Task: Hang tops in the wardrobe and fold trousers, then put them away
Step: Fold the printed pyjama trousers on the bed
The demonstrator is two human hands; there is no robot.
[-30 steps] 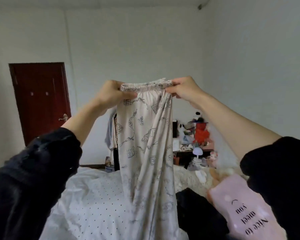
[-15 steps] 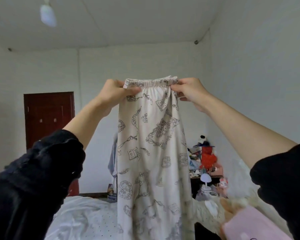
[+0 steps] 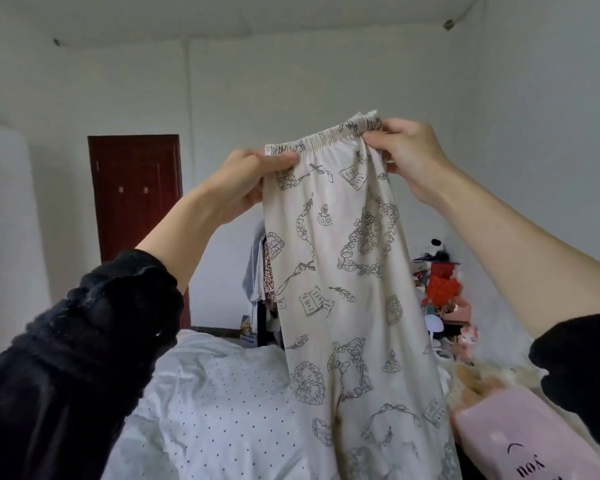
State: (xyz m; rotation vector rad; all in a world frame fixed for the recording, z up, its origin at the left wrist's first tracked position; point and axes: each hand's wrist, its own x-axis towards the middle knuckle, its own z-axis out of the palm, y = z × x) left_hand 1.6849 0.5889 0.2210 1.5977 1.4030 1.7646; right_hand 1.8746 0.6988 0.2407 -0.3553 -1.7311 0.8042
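Note:
Cream trousers [image 3: 347, 271] printed with grey line drawings hang in front of me by their elastic waistband. My left hand [image 3: 246, 180] pinches the waistband's left end. My right hand [image 3: 407, 157] pinches its right end, held a little higher, so the band slopes up to the right. The legs drop straight down over the bed and run out of the frame at the bottom.
A bed with a white dotted cover [image 3: 215, 403] lies below. A pink cloth with lettering [image 3: 520, 441] sits at the lower right. Behind are a dark red door [image 3: 136, 192], hanging clothes [image 3: 260, 271] and a cluttered dark table [image 3: 440, 292] by the right wall.
The trousers have spread flatter and wider between my hands. My right hand has risen above the left, tilting the waistband. My view has shifted, with the door now further right.

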